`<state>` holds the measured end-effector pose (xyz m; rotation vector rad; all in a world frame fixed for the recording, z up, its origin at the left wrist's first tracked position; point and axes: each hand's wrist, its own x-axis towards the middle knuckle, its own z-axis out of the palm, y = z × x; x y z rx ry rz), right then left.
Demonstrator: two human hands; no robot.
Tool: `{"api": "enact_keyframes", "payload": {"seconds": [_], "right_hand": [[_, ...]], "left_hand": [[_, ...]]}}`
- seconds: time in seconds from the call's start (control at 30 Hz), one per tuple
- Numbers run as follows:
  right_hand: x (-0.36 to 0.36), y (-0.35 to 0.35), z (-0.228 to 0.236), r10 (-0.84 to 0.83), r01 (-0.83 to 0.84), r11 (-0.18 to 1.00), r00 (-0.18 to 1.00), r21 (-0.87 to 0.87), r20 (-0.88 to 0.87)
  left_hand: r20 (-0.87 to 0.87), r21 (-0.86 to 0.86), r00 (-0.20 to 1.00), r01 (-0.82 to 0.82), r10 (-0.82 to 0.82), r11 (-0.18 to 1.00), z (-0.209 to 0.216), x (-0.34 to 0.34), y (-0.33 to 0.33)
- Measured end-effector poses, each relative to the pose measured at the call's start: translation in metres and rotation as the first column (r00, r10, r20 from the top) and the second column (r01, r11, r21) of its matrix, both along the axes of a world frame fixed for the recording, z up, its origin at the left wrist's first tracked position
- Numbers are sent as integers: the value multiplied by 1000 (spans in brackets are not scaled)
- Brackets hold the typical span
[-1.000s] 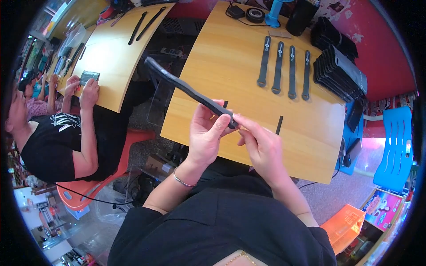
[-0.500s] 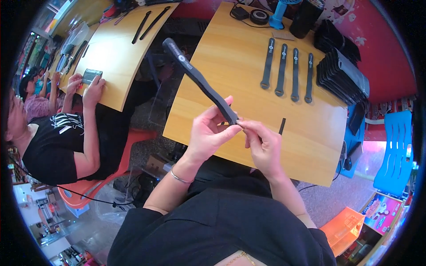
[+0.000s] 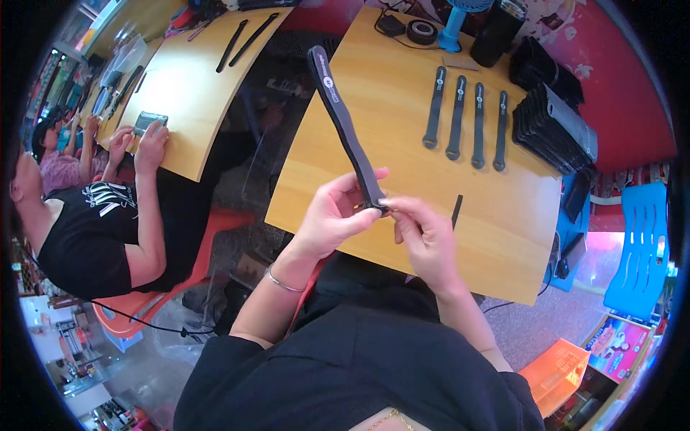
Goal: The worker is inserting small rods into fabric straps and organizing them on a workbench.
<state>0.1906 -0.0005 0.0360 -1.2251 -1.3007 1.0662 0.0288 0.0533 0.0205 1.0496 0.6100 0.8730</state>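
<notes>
"While a dark grey strap [image 3: 340,115] rises toward the top of the frame, its lower end sits at center between a person's left hand [image 3: 330,219] and right hand [image 3: 424,233]."

"How do the hands stand?"

"The left pinches the strap near its lower end, thumb against fingers; the right has thumb and forefinger closed at the very tip. Whether they grip the strap itself or some small part on it, the fingers hide."

"And the step in hand?"

"Fine work on that lower end, by the look of it. The next move would seem to call for a steady left pinch and careful fingertips on the right, since the long free length could sway."

"What else is around?"

"Four similar straps [image 3: 479,126] lie side by side on the wooden surface [image 3: 503,237], upper right of the frame, beside a stack of black folded pieces [image 3: 550,129]. Along the top edge stand a blue fan [image 3: 451,36] and a black bottle [image 3: 498,36]; at far left, a co-worker [image 3: 93,237] holds a dark packet [image 3: 151,122]."

"Anything in the way?"

"Little, it seems; a short black strip [image 3: 457,210] lies just beyond the right hand."
</notes>
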Motion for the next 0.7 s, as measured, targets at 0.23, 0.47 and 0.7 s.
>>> {"api": "enact_keyframes", "payload": {"seconds": [0.23, 0.47, 0.7], "right_hand": [[12, -3, -1, 69, -78, 993, 993, -93, -100], [26, 3, 14, 190, -209, 968, 972, -140, -136], [52, 8, 20, 75, -69, 994, 995, -85, 67]], "left_hand": [[-25, -183, 999, -34, 30, 982, 10, -8, -10], [-178, -174, 979, 69, -100, 982, 29, -23, -14], [-386, -96, 880, 262, -279, 960, 13, -52, -22]]}}
